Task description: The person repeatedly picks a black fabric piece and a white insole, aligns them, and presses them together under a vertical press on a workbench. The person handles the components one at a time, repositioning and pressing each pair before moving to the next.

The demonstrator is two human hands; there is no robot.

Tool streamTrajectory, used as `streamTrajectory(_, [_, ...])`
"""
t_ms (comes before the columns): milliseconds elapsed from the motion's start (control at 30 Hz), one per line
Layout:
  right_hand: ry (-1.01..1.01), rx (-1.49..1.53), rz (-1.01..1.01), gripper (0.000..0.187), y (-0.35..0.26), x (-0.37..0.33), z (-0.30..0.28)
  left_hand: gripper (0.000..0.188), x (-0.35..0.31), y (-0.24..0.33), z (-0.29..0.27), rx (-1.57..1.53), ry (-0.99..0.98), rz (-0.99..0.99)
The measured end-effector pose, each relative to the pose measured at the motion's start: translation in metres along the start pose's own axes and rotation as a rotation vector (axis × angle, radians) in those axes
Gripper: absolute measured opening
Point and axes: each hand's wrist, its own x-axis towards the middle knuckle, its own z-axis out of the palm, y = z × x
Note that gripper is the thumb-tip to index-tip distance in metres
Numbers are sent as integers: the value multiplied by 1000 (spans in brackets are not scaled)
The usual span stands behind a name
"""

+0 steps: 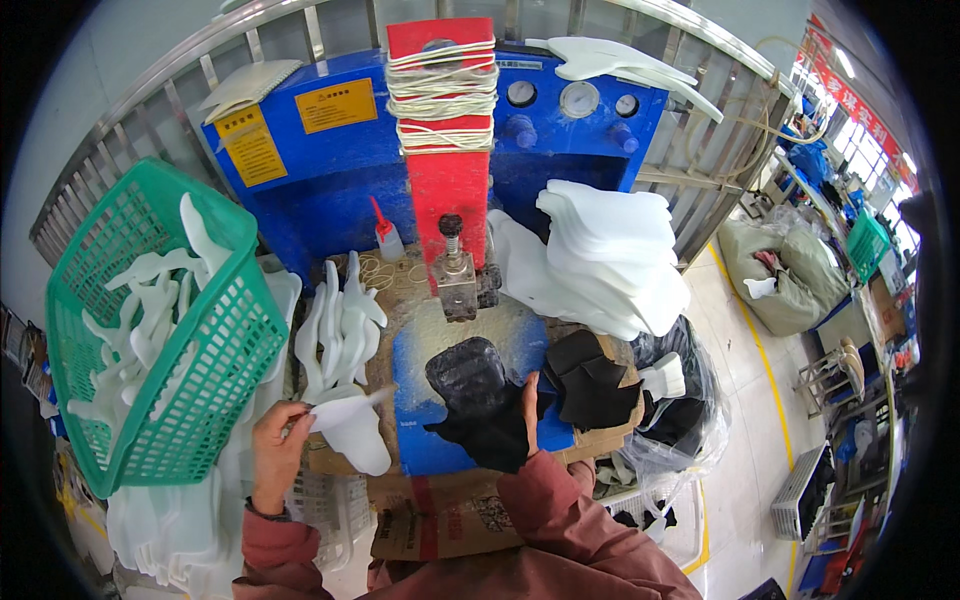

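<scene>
My left hand (281,450) pinches a thin white shaped sheet (349,428) between thumb and fingers. It is held beside a pile of curved white pieces (338,325). My right hand (531,412) grips the right edge of a black fabric piece (487,432), a finger stretched along it; its other fingers are hidden. The fabric lies against a dark, shiny block (468,374) on a blue plate (414,400). Just above the block is the metal head (457,285) of a press with a red upright (447,190). More black pieces (590,378) lie stacked right of my right hand.
A green basket (205,345) of white pieces leans at the left. White sheets (606,255) are piled at the back right, near the blue machine body (330,160). A red-tipped bottle (387,236) stands behind. A clear plastic bag (700,430) bulges right of the bench.
</scene>
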Motion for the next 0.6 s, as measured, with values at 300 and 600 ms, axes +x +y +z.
streamTrajectory(300, [-66,-227,-22,93,16,-8,5,14,40,103,56,-386,-449,205])
streamTrajectory(600, [119,-398,-36,92,12,-17,5,13,56,98,108,-88,-229,249])
